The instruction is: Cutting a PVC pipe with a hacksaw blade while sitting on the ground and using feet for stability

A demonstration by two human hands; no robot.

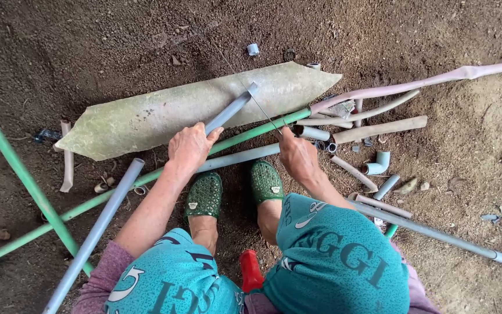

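Left hand [190,148], at the centre of the frame, is closed around the lower end of a short grey plastic pipe [230,109], fingers wrapped over it so that it slants up and to the right; the pipe's far end rests on a long, pale, weathered curved sheet [164,113] lying across the soil in the upper middle of the frame. Right hand [297,154], just right of centre, is clenched on the near end of a thin metal saw blade [262,113], which runs up and to the left and meets the pipe close to its upper tip. Judged from this arrangement, a cut near the tip is in hand and unfinished: the pipe shows as one piece, and whether a groove has opened under the blade is too small to tell. Below the hands, a second grey pipe [236,157] and a long green pipe [117,189] lie crosswise beneath two green perforated slippers [204,195]. At the right of the frame lie loose pipe offcuts [379,129] and a pale grey elbow fitting [377,164]; a small grey pipe ring [253,49] sits at upper centre. A red object [250,269], its kind unclear, shows at the lower centre, between the knees.
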